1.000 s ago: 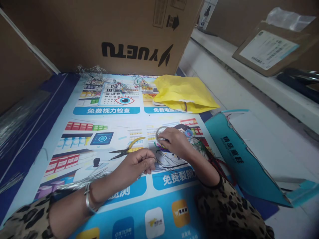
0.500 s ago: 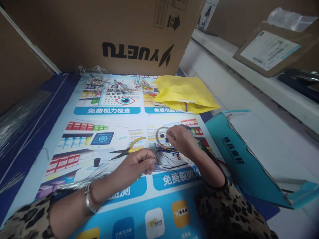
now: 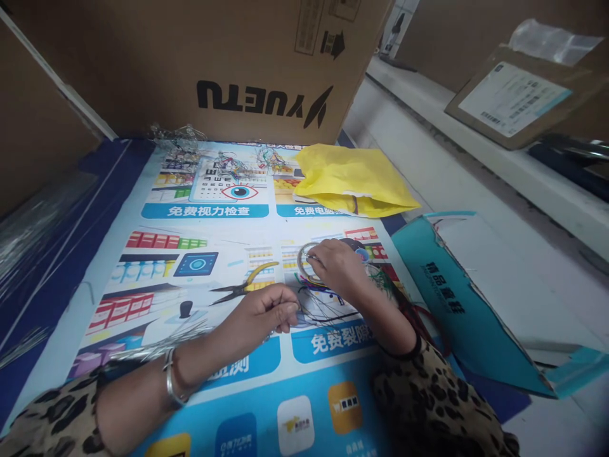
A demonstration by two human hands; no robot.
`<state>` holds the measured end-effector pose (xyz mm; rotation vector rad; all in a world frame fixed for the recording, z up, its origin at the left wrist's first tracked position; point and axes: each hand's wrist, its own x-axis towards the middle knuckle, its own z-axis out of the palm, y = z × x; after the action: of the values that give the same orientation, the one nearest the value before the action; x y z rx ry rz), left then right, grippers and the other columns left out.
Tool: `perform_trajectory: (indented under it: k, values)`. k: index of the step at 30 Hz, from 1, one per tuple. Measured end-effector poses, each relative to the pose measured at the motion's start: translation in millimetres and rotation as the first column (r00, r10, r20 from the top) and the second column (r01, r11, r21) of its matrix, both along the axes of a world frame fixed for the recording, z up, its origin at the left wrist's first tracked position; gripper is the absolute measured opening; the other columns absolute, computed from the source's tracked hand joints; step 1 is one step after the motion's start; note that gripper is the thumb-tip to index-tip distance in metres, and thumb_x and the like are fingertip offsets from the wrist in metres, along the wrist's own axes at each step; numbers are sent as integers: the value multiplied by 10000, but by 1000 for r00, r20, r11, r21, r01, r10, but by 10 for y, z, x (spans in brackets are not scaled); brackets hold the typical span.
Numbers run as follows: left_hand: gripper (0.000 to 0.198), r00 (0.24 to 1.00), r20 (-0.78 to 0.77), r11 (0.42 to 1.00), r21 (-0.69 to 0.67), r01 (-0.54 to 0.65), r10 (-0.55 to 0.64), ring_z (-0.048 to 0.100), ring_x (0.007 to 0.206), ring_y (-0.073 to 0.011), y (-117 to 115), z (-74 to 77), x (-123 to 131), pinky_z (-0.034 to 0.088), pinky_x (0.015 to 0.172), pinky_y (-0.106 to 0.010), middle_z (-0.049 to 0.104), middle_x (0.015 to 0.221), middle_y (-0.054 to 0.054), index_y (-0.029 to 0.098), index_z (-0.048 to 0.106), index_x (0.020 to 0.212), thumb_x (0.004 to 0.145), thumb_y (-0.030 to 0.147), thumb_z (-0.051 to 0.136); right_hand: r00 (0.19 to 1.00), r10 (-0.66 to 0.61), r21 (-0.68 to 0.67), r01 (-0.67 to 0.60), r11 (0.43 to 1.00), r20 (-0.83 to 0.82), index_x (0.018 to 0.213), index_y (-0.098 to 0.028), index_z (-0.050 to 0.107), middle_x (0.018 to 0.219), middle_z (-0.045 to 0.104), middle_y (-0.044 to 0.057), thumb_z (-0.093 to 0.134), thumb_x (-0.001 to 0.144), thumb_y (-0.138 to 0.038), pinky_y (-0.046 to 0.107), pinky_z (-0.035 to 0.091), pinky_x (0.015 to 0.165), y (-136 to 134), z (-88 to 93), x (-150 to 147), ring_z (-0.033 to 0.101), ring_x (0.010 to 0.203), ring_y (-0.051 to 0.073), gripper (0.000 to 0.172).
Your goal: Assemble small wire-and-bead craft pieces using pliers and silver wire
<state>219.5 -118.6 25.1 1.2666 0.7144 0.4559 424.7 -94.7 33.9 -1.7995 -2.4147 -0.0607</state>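
My left hand (image 3: 272, 309) is closed in a pinch on a thin wire, with a few small shiny beads showing beneath the fingers. My right hand (image 3: 337, 265) is over a round clear dish (image 3: 301, 261), fingertips pinched together at its inside; whatever they hold is too small to make out. The hand covers much of the dish. Between the hands lies a loose bundle of thin dark and coloured wires (image 3: 323, 303). Pliers with yellow handles (image 3: 250, 282) lie just beyond my left hand, jaws pointing left.
A yellow bag (image 3: 352, 178) lies at the back right, beside small tangled wire pieces (image 3: 233, 165). A large cardboard box (image 3: 228, 57) stands behind. To the right is a torn teal box (image 3: 442, 298). Straight silvery wires (image 3: 162, 343) lie behind my left forearm.
My right hand has shifted slightly left and down, its fingertips now over the dish's inside. My left hand keeps its pinch in the same place.
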Motion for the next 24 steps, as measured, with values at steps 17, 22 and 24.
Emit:
perform_trajectory:
  k: [17,22,24]
  values:
    - [189,1000,-2,1000,-17,-2,2,520,608,-92,0,6,-10,402,580,-240,585,692,17,162,518,812,830,350,498,988,-11,36,6,999,156,860,-138,594,822,621,84,442,828,-188,308,313,702,13,-33,-103,529,807,214,164]
    - [199,1000,-1,1000,-20,1,-1,517,608,-92,-6,20,-12,400,582,-242,583,694,17,162,516,805,828,359,499,989,-12,-2,12,1000,149,814,-150,606,818,633,71,415,875,-210,300,315,721,-18,-20,-48,539,805,198,209]
    - [199,1000,-5,1000,-17,2,-2,516,605,-91,-7,20,-12,395,577,-238,582,688,18,162,517,807,829,359,498,989,-16,-22,19,1000,144,812,-152,619,820,638,74,434,885,-253,300,318,731,-40,14,-23,541,812,197,223]
